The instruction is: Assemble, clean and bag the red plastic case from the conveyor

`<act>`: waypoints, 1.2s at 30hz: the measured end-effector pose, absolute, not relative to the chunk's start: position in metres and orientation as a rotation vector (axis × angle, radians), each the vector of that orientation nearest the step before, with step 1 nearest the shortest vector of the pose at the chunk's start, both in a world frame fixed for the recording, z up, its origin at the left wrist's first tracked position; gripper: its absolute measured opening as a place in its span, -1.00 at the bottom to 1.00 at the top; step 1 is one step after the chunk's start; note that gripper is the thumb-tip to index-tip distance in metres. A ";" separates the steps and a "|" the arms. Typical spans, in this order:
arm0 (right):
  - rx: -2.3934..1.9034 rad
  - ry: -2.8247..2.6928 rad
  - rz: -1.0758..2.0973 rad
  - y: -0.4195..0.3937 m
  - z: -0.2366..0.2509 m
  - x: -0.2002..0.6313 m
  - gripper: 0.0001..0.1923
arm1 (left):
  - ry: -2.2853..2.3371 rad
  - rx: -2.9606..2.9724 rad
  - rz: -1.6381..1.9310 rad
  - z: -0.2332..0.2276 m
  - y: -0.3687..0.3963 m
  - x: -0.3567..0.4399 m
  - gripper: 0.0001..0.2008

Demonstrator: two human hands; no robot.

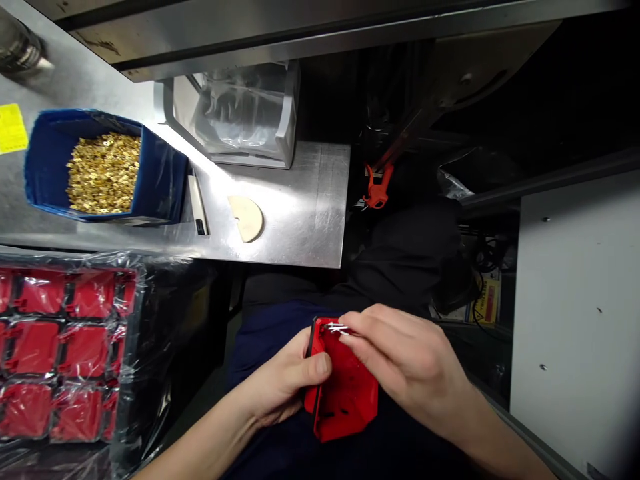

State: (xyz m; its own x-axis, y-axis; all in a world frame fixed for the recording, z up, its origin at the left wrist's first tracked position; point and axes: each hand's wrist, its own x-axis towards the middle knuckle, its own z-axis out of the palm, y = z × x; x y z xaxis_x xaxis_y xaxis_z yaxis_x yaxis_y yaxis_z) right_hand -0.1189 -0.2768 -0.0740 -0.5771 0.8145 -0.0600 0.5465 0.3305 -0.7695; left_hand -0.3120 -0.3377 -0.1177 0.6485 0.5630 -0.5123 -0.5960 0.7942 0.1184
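Steel worktop (300,200) carried a blue bin of brass terminals (103,172). Below it, the left hand (280,387) gripped a red plastic housing (343,387). The right hand (405,360) had its fingers pinched on a small metal clip (336,327) at the housing's top edge.

The red housing (343,390) looked like matt moulded plastic, and the small clip (337,327) pinched at its top edge shone like bare metal. The table (305,213) was brushed steel, glaring under the light. Brass-coloured metal parts (103,173) filled a blue plastic bin (160,180). Glossy, crinkled film (125,373) wrapped the tray of red pieces.
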 end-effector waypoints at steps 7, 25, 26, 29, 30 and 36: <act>-1.584 -1.926 1.065 -0.235 -0.150 -0.130 -0.69 | 0.608 -0.155 0.638 -0.122 -0.341 -0.316 -0.25; -0.939 -2.340 1.043 -0.265 -0.091 -0.102 -0.72 | 0.578 0.063 0.646 -0.117 -0.333 -0.310 -0.40; -0.907 -2.401 1.003 -0.268 -0.090 -0.102 -0.72 | 0.567 0.068 0.637 -0.118 -0.332 -0.309 -0.42; -0.870 -2.498 0.901 -0.273 -0.091 -0.105 -0.76 | 0.559 0.079 0.620 -0.119 -0.331 -0.309 -0.42; -0.869 -2.506 0.881 -0.273 -0.092 -0.106 -0.77 | 0.560 0.079 0.618 -0.118 -0.331 -0.309 -0.43; -0.890 -2.535 0.897 -0.274 -0.096 -0.108 -0.80 | 0.570 0.080 0.627 -0.115 -0.331 -0.309 -0.46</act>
State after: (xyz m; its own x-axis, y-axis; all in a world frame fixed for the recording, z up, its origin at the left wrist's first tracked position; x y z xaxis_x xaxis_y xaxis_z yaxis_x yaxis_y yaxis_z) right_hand -0.1081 -0.2735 -0.0959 -0.7598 0.6454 0.0786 0.4524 0.6116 -0.6490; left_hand -0.3094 -0.3305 -0.1151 0.6617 0.5757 -0.4803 -0.5327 0.8118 0.2392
